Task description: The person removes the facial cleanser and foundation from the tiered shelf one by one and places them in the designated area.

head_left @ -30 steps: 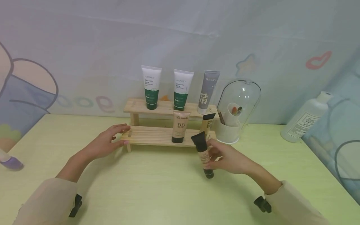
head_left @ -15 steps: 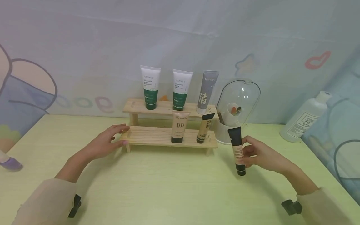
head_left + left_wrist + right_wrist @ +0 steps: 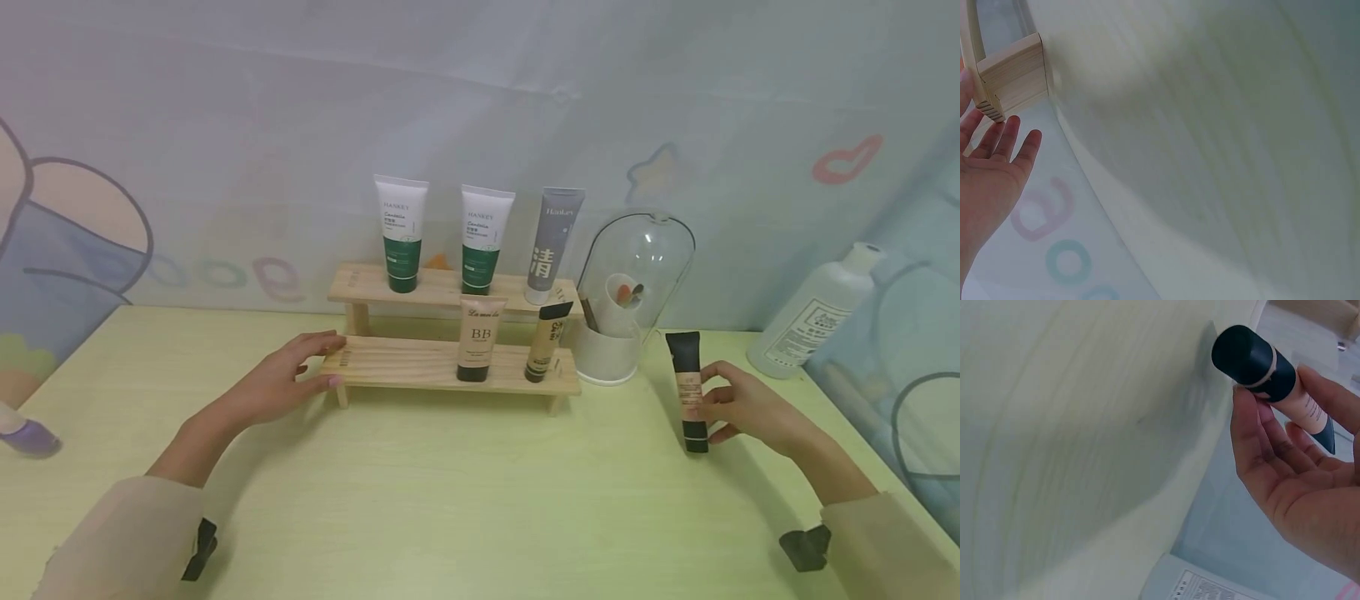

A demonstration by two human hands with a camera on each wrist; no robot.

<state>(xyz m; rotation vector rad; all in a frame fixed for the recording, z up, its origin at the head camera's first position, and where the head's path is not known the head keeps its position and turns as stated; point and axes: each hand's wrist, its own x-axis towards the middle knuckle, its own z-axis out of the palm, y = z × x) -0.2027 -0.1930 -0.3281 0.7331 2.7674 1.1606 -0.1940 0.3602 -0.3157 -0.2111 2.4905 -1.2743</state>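
Observation:
My left hand (image 3: 277,382) holds the left end of a two-tier wooden display stand (image 3: 405,362), thumb at the lower board's front corner and index finger at its back corner. The other fingers extend beside the board in the left wrist view. Right of the stand, my right hand (image 3: 757,410) pinches a slim beige-and-black cosmetic tube (image 3: 690,390) between thumb and fingers. Its black cap (image 3: 1244,356) points down, close over the table. On the lower board stand a beige BB cream tube (image 3: 478,337) and a gold tube with black ends (image 3: 546,346).
Two white-and-green tubes (image 3: 403,229) and a grey tube (image 3: 553,242) stand on the upper board. A clear-domed brush holder (image 3: 606,354) is beside the stand. A white bottle (image 3: 813,312) stands at the back right. Something purple (image 3: 32,435) lies at far left.
My right hand has carried the slim tube rightward, away from the front of the stand, uncovering the gold tube. The left hand stays at the stand's left end.

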